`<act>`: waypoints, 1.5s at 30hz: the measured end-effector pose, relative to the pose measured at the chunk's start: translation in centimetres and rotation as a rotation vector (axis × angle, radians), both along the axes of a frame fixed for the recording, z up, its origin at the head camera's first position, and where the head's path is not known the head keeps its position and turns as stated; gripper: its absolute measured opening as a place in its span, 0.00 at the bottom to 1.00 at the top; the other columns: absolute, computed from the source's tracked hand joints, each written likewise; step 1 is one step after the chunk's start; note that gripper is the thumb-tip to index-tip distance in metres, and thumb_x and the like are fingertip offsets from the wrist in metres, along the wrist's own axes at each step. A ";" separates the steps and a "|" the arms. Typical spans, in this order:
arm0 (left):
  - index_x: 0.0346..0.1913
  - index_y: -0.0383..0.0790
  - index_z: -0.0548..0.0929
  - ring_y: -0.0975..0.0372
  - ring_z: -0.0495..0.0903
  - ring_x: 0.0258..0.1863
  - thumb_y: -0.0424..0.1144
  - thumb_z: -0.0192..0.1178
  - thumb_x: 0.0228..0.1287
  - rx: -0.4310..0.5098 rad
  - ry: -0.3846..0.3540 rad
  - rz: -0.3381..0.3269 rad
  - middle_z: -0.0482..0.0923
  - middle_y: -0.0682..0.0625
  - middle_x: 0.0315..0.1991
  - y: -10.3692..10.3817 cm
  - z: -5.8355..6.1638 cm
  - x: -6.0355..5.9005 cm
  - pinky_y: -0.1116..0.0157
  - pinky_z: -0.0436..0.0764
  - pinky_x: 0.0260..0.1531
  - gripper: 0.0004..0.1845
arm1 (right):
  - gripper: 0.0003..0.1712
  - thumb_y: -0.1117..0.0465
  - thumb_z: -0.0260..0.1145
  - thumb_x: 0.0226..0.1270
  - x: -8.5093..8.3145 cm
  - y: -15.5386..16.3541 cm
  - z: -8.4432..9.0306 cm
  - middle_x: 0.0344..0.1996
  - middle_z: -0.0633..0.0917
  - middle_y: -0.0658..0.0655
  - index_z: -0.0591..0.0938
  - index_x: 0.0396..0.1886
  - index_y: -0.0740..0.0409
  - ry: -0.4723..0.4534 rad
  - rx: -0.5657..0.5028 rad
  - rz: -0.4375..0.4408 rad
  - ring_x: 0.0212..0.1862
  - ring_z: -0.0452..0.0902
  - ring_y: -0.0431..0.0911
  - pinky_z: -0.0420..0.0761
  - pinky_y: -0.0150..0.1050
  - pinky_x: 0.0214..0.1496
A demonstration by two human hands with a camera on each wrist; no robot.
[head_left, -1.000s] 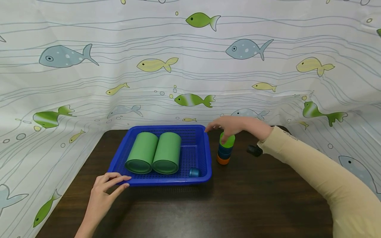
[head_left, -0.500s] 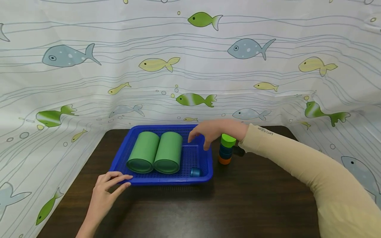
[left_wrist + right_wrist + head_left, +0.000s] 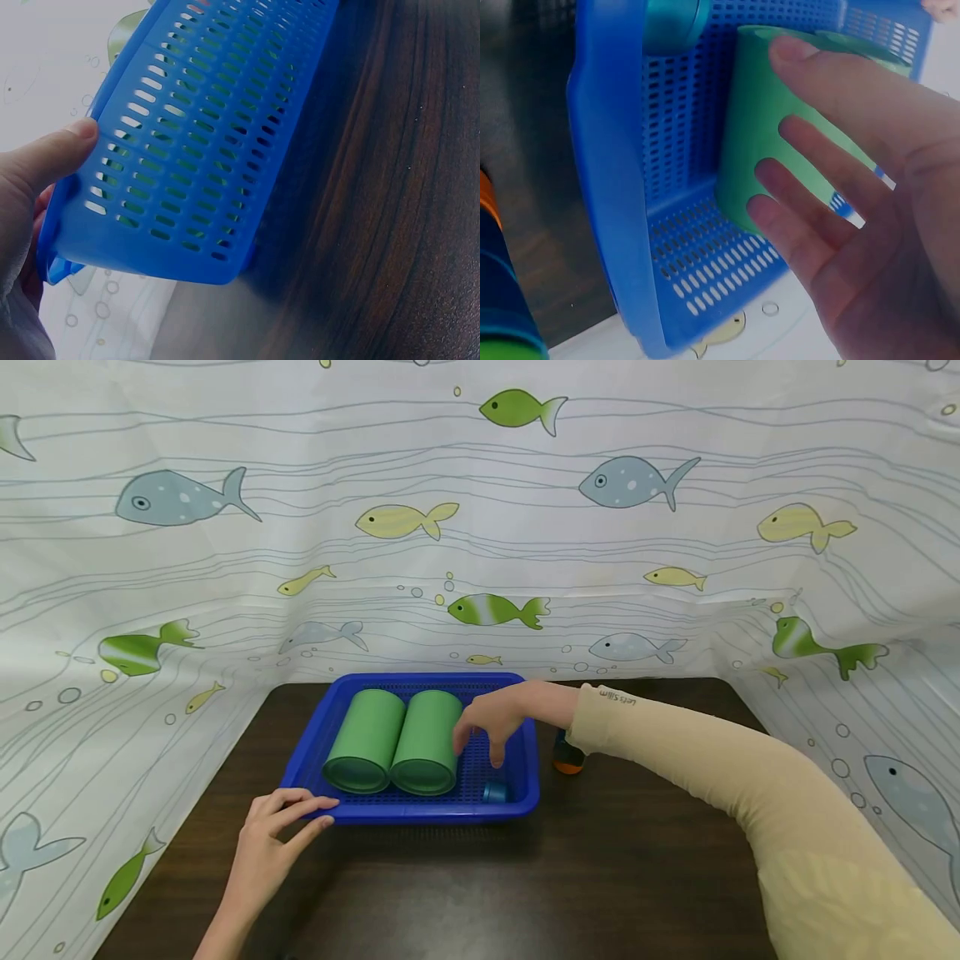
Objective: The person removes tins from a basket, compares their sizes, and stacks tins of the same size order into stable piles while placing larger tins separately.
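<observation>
Right hand (image 3: pixel 491 718) hangs over the blue basket (image 3: pixel 525 777), fingers spread wide and drooping, holding nothing, fingertips (image 3: pixel 780 176) just beside the right-hand green can (image 3: pixel 427 742). Left hand (image 3: pixel 273 843) rests at the basket's near left corner, fingers straight along the rim, thumb (image 3: pixel 52 154) pressed flat on the slotted outer wall. Inside, two green cans lie side by side, touching, the left one (image 3: pixel 365 741) close to the left wall. A small blue cap (image 3: pixel 494 792) sits in the near right corner, an open strip of mesh floor between it and the cans. Outside the right wall, a stack of coloured caps (image 3: pixel 567 760) stands on the dark table (image 3: pixel 637 860), mostly hidden by the sleeve (image 3: pixel 675 743)
</observation>
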State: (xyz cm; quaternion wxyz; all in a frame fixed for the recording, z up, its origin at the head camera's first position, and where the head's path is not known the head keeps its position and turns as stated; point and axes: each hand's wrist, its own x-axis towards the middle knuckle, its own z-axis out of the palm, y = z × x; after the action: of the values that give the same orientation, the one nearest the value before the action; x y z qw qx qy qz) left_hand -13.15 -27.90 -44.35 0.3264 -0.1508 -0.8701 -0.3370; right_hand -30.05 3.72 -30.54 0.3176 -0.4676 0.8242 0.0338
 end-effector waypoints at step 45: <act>0.38 0.52 0.91 0.73 0.64 0.47 0.25 0.77 0.39 -0.002 0.006 -0.002 0.79 0.58 0.36 0.1 0.0 0.0 0.77 0.58 0.49 0.22 | 0.28 0.63 0.75 0.57 0.7 -2.6 -6.0 0.63 0.81 0.48 0.82 0.60 0.45 -0.097 0.330 0.140 0.59 0.77 0.37 0.81 0.33 0.55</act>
State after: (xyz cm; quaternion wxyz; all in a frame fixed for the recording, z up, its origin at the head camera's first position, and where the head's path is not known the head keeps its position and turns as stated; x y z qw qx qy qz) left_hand -13.18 -27.84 -44.35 0.3286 -0.1530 -0.8694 -0.3358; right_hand -29.34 1.08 -36.53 0.4263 -0.4663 0.7568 0.1678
